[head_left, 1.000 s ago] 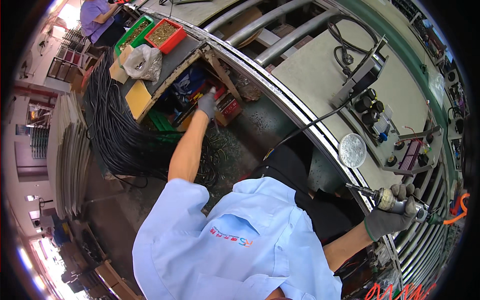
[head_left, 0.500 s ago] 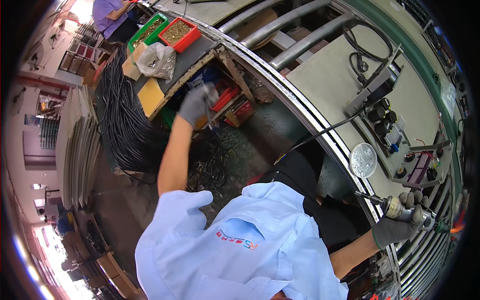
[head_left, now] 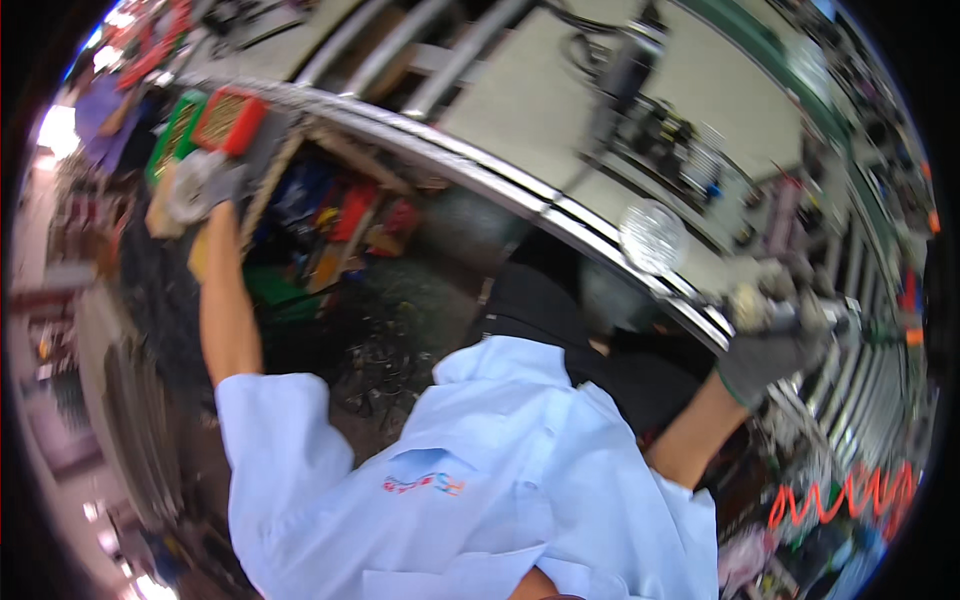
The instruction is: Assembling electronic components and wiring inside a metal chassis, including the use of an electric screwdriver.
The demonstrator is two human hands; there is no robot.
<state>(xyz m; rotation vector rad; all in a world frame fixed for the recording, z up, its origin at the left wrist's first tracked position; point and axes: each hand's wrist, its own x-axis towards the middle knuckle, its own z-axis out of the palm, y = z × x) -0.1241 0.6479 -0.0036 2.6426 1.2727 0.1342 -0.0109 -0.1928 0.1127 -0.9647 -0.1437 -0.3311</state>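
Observation:
My left hand [head_left: 226,186], in a grey glove, reaches to the side bench at the far left. It is at the clear plastic bag [head_left: 188,196]; motion blur hides its fingers and whether it touches the bag. My right hand [head_left: 768,358], also gloved in grey, is wrapped round an air screwdriver [head_left: 750,308] at the right, its bit pointing left over the metal edge of the line. Close to that bit stands a round, shallow dish [head_left: 652,237] of small shiny parts. Beyond the dish sits a metal panel unit with black round components [head_left: 668,132].
A green bin [head_left: 178,130] and a red bin [head_left: 228,122] of small brass-coloured parts stand behind the bag. Black cables [head_left: 165,300] hang off the bench. Metal rollers [head_left: 385,60] cross the line, and a red coiled hose [head_left: 840,497] lies lower right. A person [head_left: 100,115] stands far left.
My left hand has gone from the shelf under the side bench up and left to the plastic bag. The whole view has swung; my right hand still grips the screwdriver.

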